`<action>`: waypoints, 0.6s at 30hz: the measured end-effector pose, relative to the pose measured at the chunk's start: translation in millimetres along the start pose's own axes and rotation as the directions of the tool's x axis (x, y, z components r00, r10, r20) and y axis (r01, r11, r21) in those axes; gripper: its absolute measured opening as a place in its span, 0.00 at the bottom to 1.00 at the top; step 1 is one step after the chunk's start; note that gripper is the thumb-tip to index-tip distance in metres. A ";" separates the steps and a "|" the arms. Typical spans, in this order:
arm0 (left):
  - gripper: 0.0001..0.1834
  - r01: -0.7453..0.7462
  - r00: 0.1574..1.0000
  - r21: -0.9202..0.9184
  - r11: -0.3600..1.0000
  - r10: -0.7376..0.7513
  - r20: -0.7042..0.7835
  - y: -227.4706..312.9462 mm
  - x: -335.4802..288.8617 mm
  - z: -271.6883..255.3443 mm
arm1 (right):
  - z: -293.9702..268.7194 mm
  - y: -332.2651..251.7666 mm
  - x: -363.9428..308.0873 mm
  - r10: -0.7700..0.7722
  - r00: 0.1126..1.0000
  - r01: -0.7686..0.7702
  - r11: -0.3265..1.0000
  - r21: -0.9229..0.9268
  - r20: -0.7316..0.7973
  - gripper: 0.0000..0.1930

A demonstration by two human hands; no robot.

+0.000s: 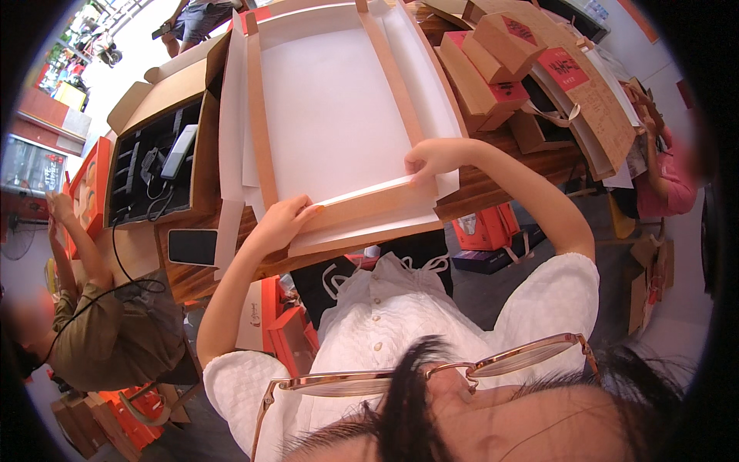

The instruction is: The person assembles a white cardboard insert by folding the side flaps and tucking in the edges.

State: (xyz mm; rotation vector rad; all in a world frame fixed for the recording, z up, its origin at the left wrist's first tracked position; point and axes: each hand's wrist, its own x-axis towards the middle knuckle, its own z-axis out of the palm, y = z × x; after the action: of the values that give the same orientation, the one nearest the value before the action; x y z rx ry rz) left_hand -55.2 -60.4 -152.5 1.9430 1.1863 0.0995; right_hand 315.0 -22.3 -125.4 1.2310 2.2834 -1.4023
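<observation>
A large flat cardboard box with a white inside and brown folded strips along its sides lies before me on the wooden table. Its near wall is a brown strip with a white flap below it, close to my body. My left hand grips the left end of this wall, thumb along the top edge. At the wall's right end, my right hand has its fingers curled over the edge and pinches it near the corner. Parts of the fingers are hidden behind the cardboard.
To the left stand an open box with a black insert, a white device with a black cable, and a dark phone. Brown-and-red cartons crowd the right. Co-workers sit on both sides; red bags lie below the table.
</observation>
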 end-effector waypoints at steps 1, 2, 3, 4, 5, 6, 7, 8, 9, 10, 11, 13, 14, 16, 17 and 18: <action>0.23 0.021 1.000 0.015 1.000 -0.021 0.014 6.0 -1.4 -1.4 | 2.6 0.8 -1.6 -0.036 0.999 0.037 0.999 0.015 -0.033 0.17; 0.23 0.040 0.999 0.030 0.999 -0.041 0.027 9.0 -2.1 -1.9 | 5.4 0.4 -2.9 -0.036 0.997 0.038 0.999 0.020 -0.063 0.17; 0.24 0.026 1.000 0.036 0.999 -0.026 0.017 9.0 -3.1 -1.5 | 7.4 -6.0 -5.0 -0.041 0.995 0.043 0.999 0.024 -0.092 0.17; 0.24 0.013 1.000 0.041 0.999 -0.013 0.005 8.4 -4.5 -1.1 | 9.4 -14.5 -6.6 -0.047 0.992 0.051 0.998 0.026 -0.118 0.17; 0.24 0.001 1.000 0.046 0.999 -0.001 -0.008 7.7 -5.7 -0.6 | 13.1 -26.7 -7.7 -0.002 0.992 0.003 1.000 0.008 -0.129 0.19; 0.22 -0.001 1.000 0.046 0.999 0.002 -0.016 6.7 -5.5 0.4 | 18.4 -42.6 -10.0 0.047 0.988 -0.048 0.999 -0.006 -0.145 0.21; 0.21 -0.002 1.000 0.045 0.999 0.003 -0.025 5.2 -5.2 1.8 | 22.2 -51.3 -10.9 0.095 0.982 -0.100 0.995 -0.020 -0.160 0.23; 0.20 -0.003 0.999 0.044 0.999 0.004 -0.034 4.5 -5.2 2.6 | 29.5 -45.0 -4.4 0.066 0.983 -0.073 0.997 -0.039 -0.170 0.24; 0.20 -0.017 0.999 0.056 0.998 0.018 -0.028 6.6 -3.2 2.3 | 41.8 -31.4 4.1 0.044 0.981 -0.055 0.997 -0.053 -0.188 0.24; 0.20 -0.020 0.999 0.064 0.998 0.021 -0.027 7.0 -3.5 1.7 | 47.2 -29.7 10.1 0.014 0.980 -0.028 0.997 -0.072 -0.196 0.25; 0.20 -0.023 0.999 0.072 0.997 0.024 -0.026 7.2 -3.8 1.1 | 48.8 -27.9 11.3 0.024 0.981 -0.034 0.998 -0.049 -0.190 0.26; 0.20 -0.030 0.999 0.071 0.997 0.032 -0.033 6.1 -4.4 1.0 | 46.8 -29.2 11.2 0.027 0.981 -0.027 1.000 0.003 -0.191 0.26; 0.21 -0.034 0.999 0.070 0.997 0.037 -0.037 5.8 -4.9 1.2 | 46.3 -29.1 11.3 0.029 0.981 -0.024 0.999 0.030 -0.192 0.27; 0.20 -0.002 0.999 0.035 0.999 0.004 -0.051 12.1 -6.3 1.8 | 48.4 -26.6 11.8 -0.001 0.974 0.005 1.000 0.016 -0.227 0.27; 0.19 0.014 0.998 0.017 1.000 -0.013 -0.058 14.1 -7.0 2.1 | 49.9 -24.7 12.6 -0.016 0.970 0.019 1.000 0.009 -0.244 0.27; 0.18 -0.030 0.996 0.074 0.997 0.036 -0.084 11.9 -6.2 4.0 | 53.4 -18.9 16.0 -0.018 0.962 0.019 1.000 0.002 -0.273 0.28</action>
State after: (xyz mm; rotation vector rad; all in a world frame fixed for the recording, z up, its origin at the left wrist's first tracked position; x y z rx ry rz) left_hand -48.5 -70.0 -144.9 2.0402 1.2292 0.1602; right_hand 277.9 -60.7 -150.3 1.4918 2.4741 -1.3148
